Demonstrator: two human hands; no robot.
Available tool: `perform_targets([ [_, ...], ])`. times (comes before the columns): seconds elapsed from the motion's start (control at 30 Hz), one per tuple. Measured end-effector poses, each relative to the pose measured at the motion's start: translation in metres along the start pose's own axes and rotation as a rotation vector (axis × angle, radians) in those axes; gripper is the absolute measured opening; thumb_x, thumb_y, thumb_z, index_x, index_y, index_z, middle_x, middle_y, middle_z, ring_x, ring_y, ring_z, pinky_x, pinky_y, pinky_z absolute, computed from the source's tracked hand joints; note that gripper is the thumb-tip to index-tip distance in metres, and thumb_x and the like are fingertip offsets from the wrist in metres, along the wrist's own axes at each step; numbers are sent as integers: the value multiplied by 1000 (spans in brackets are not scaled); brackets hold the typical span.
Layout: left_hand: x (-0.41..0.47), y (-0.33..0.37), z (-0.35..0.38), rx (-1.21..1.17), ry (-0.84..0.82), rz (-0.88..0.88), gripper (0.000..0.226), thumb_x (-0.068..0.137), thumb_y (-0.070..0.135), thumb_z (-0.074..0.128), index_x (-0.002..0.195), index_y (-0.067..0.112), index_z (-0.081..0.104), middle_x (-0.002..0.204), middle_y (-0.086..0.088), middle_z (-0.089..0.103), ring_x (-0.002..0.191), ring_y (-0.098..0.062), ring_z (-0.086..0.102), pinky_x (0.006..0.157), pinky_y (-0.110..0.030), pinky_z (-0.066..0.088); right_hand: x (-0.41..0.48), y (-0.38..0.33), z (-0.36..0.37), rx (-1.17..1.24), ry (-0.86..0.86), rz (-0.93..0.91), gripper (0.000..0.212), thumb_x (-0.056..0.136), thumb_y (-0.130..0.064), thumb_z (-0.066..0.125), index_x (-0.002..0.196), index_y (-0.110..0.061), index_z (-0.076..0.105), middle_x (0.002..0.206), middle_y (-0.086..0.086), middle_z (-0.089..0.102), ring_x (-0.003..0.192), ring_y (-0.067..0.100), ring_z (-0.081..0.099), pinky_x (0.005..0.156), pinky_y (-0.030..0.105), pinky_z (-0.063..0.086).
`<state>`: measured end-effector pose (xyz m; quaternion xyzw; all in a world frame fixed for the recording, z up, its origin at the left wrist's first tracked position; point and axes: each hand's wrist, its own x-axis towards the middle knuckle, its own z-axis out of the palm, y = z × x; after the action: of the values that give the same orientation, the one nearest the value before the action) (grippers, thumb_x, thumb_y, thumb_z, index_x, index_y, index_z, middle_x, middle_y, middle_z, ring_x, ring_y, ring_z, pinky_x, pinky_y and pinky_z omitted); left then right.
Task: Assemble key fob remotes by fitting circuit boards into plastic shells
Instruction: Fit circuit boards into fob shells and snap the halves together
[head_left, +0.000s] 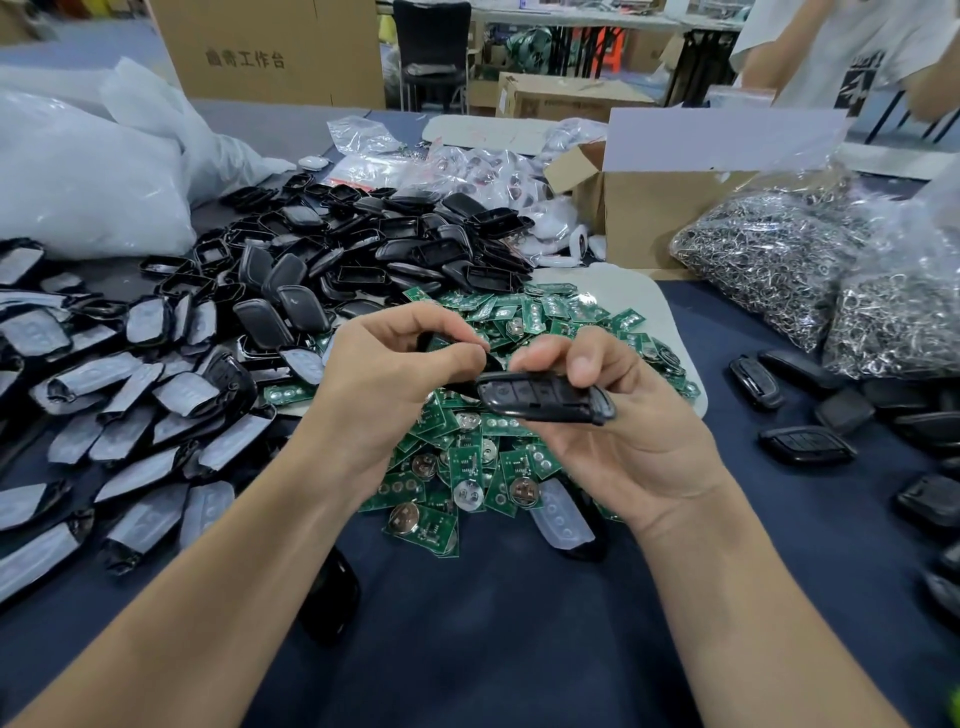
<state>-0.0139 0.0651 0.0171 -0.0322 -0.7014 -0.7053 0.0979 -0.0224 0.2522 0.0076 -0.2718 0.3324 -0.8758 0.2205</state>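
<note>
My right hand (618, 426) grips a black key fob shell (540, 397) with its button side facing me, thumb on top. My left hand (389, 374) has its fingers curled and pinches a black part (441, 340) at the shell's left end; what lies under the fingers is hidden. Below both hands spreads a heap of green circuit boards (467, 467) with round coin cells. Black shell halves (374, 249) are piled behind the boards.
Shells with grey button pads (130, 415) cover the left of the dark table. Finished black fobs (805, 444) lie at the right. Bags of metal rings (779, 254), a cardboard box (649, 218) and white bags (78, 171) stand behind. A person (852, 57) stands at the far right.
</note>
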Motion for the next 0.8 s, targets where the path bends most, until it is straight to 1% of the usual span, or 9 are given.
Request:
perform_targets([
  [0.13,0,0,1,-18,-9,-15,21,77,-1,83,73,20,81,72,0,73,72,-9,67,71,-14,53,-1,0,-3,0,-7,-10,35,84,7,50,84,-16,78,104,4,76,105,19,68,101,35,52],
  [0.27,-2,3,3,-14,-9,-15,17,77,-3,83,75,14,81,71,-5,75,68,-11,70,66,-17,55,1,1,0,-7,-60,-44,13,83,-2,71,85,-13,78,105,7,75,107,21,67,101,36,52],
  [0.4,-3,2,3,70,-26,8,10,79,4,85,81,14,83,79,-13,78,73,-27,75,69,-30,63,1,1,2,26,-101,-47,5,82,-4,75,87,-7,76,107,11,75,110,26,68,101,40,53],
  [0.5,-1,-3,1,195,-13,7,15,81,11,86,82,26,84,81,-11,79,84,-44,72,77,-56,61,1,1,4,78,-122,-43,5,84,1,72,87,-2,74,108,16,74,112,30,67,100,42,53],
  [0.57,1,-7,0,296,-25,6,17,83,15,86,80,31,83,80,-12,78,79,-47,69,73,-63,57,1,1,4,129,-140,-27,6,85,5,69,88,3,73,109,20,72,113,34,67,100,45,52],
  [0.63,2,-11,-1,406,-59,48,14,88,20,81,85,33,83,78,0,77,70,-28,69,70,-54,60,1,0,6,186,-161,-11,7,85,7,67,88,5,72,109,23,72,113,36,67,101,47,52],
  [0.7,0,-11,-1,541,-54,127,7,87,28,75,84,34,77,69,20,71,63,-1,64,61,-25,56,1,-1,5,60,-64,0,8,81,-1,75,86,-7,76,105,12,75,106,27,69,98,40,55],
  [0.73,-1,-10,0,567,-19,125,8,85,29,77,82,37,76,64,24,67,54,1,58,53,-15,48,2,-1,5,-13,45,21,11,78,-2,78,82,-13,77,100,8,76,98,22,69,93,36,57],
  [0.8,-2,-11,0,555,53,74,15,84,28,84,80,42,78,59,18,67,42,-3,44,41,-14,34,3,1,4,-122,356,41,16,73,-2,77,74,-18,77,91,5,76,82,18,64,75,26,57],
])
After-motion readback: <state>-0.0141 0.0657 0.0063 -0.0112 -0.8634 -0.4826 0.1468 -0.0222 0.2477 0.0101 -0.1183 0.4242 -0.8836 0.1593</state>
